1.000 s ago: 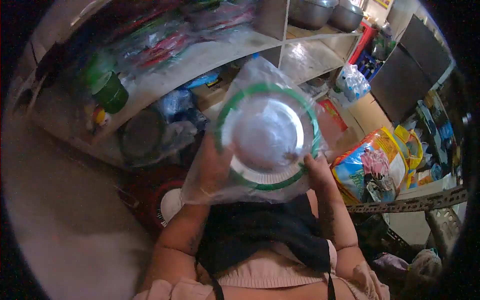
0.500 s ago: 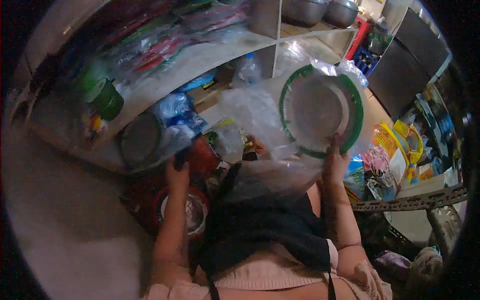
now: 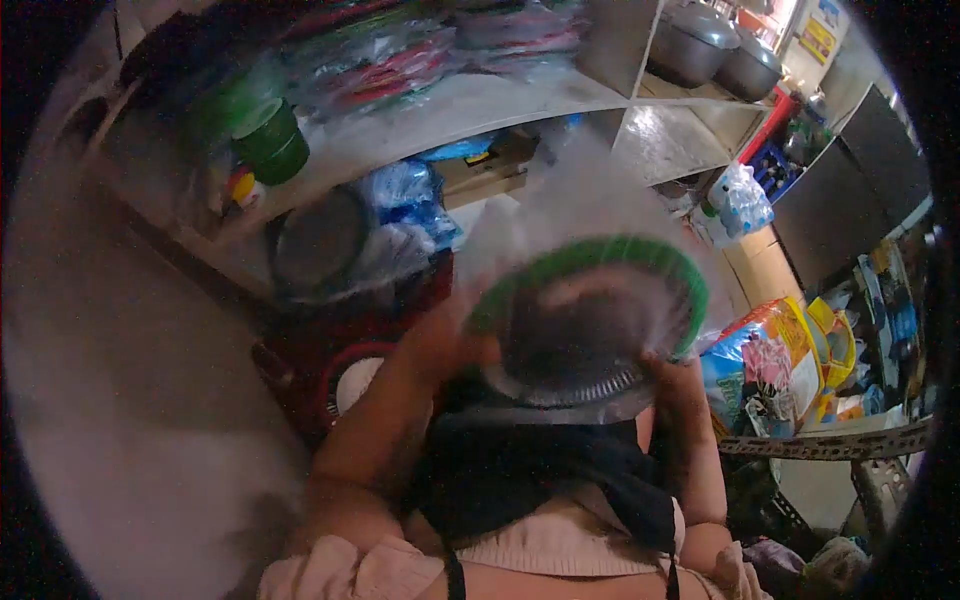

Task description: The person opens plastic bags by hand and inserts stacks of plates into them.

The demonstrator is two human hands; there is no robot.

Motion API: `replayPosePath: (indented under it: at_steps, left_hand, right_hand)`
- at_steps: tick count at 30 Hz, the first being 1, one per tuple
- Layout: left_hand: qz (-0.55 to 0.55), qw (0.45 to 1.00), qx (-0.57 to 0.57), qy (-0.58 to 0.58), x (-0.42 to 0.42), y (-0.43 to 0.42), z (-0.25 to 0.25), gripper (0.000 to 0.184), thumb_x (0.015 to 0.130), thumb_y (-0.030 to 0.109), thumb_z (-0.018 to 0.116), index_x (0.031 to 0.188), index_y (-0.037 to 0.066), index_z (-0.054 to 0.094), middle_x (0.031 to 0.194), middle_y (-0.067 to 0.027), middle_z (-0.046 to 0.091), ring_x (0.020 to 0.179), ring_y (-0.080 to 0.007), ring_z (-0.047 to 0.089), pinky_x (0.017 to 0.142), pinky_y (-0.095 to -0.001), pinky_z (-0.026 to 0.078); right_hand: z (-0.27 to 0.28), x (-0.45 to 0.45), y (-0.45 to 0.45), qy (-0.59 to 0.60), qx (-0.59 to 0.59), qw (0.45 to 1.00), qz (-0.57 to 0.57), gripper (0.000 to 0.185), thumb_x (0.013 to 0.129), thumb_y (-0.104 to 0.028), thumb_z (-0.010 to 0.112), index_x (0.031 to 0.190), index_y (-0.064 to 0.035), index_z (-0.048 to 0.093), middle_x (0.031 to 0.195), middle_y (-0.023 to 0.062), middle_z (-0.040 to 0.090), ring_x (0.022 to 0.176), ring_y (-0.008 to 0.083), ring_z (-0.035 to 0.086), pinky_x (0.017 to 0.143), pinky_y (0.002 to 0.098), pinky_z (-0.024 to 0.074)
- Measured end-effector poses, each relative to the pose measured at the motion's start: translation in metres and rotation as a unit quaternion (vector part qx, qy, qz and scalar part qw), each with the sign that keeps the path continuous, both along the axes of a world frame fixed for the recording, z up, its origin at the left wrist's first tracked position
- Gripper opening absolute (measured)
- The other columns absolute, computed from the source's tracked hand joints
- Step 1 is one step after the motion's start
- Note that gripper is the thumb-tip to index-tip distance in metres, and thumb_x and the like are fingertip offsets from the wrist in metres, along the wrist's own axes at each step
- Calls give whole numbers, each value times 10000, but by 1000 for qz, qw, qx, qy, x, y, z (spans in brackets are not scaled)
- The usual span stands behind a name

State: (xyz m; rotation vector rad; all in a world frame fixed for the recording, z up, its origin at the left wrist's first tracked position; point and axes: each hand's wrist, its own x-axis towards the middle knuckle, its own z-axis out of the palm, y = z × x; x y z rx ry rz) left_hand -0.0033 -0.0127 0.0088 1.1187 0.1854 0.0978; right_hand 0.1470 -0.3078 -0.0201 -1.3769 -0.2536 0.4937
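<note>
Head view, relayed to my distant station, showed me a round dish with a green rim and a silvery, fluted inner band (image 3: pixel 598 330), held up before the person's body in the middle of the scene. It was tilted, showing as a flattened oval, and its centre looked dark. A clear, filmy plastic bag (image 3: pixel 600 185) spread around it and beyond it on the far side. I saw the bare right hand (image 3: pixel 668 368) clamped on the dish's right edge. The bare left hand (image 3: pixel 460 345) was at the left edge, blurred, and I could not tell whether its fingers gripped the dish or only the bag. The two hands were apart, with the dish between them. On the near side I made out a black cloth apron (image 3: pixel 545 465) over a pale, ribbed garment (image 3: pixel 550 545). At the far left, a dark green, cylindrical bucket (image 3: pixel 272 148) stood on a long, pale shelf (image 3: pixel 480 110). At the far right, two lidded, grey metal pots (image 3: pixel 695 48) sat in a compartment; nearer on the right was a yellow, blue and white printed sack (image 3: pixel 800 360).
</note>
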Motion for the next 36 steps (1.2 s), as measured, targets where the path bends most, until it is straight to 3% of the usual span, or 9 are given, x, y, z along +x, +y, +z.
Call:
replayPosePath:
  at_steps: [4, 10, 12, 14, 15, 21, 24, 27, 36]
  left_hand:
    - [-65, 973, 222, 14, -12, -2, 30, 546, 739, 109, 759, 1243, 46, 559, 1185, -73, 587, 1080, -203, 539, 950, -347, 422]
    - [222, 959, 81, 158, -1, 82, -36, 762, 661, 95, 775, 1354, 77, 460, 1226, -146, 590, 1102, -300, 575, 953, -420, 468]
    - [155, 656, 657, 337, -21, 140, -74, 537, 762, 203, 685, 1261, 82, 529, 1236, -130, 585, 1156, -322, 537, 1055, -474, 315]
    - [130, 344, 834, 411, -41, 201, -107, 453, 808, 263, 643, 1215, 82, 559, 1254, -130, 574, 1214, -341, 494, 1101, -507, 251]
    - [168, 310, 821, 449, -45, 221, -116, 463, 804, 270, 646, 1216, 79, 554, 1268, -138, 566, 1245, -348, 470, 1096, -513, 264]
    - [338, 495, 575, 557, -42, 213, -90, 527, 783, 225, 688, 1247, 34, 525, 1295, -157, 541, 1249, -328, 453, 1057, -480, 327]
    - [607, 733, 237, 196, -21, 184, -141, 511, 797, 178, 695, 1245, 10, 514, 1295, -160, 528, 1216, -282, 469, 1019, -436, 374]
    - [482, 846, 221, 64, -4, 94, -127, 497, 811, 131, 702, 1243, -14, 503, 1296, -163, 515, 1183, -236, 486, 981, -391, 420]
    - [-13, 753, 640, -155, 73, -37, -43, 720, 765, 473, 726, 1317, 82, 481, 1300, -217, 517, 1201, -357, 494, 1005, -427, 398]
  right_hand:
    - [10, 9, -7, -8, -107, 991, 81, 603, 726, -117, 790, 1253, -49, 506, 1051, 53, 604, 922, 175, 563, 772, 333, 478]
    - [-35, 22, -4, -105, -217, 968, 72, 533, 695, -200, 841, 1130, -38, 579, 948, 47, 595, 817, 146, 543, 697, 270, 449]
    - [-27, 13, -3, -78, -233, 967, 66, 462, 726, -181, 807, 1102, -26, 587, 908, 44, 587, 805, 136, 544, 695, 263, 439]
    - [-27, 3, 0, -45, -251, 965, 55, 392, 756, -162, 774, 1073, -14, 595, 867, 41, 580, 793, 125, 545, 693, 257, 429]
    - [-29, -2, 1, -37, -231, 972, 31, 344, 773, -163, 763, 1038, -18, 598, 846, 34, 579, 777, 119, 542, 677, 251, 424]
    - [-45, -4, 17, -32, -179, 983, -5, 230, 820, -183, 734, 932, -38, 596, 809, 9, 583, 737, 94, 532, 632, 239, 418]
    - [-27, -9, 25, -14, -154, 988, -19, 226, 830, -192, 727, 934, -36, 602, 814, 15, 593, 740, 98, 538, 632, 240, 426]
    - [-18, -14, 29, -21, -111, 994, -1, 187, 850, -171, 704, 939, -43, 602, 816, 5, 591, 737, 98, 534, 643, 241, 427]
    - [52, -35, 38, -338, 60, 867, 360, 142, 741, -66, 763, 778, -56, 627, 775, 79, 624, 719, 248, 623, 620, 343, 481]
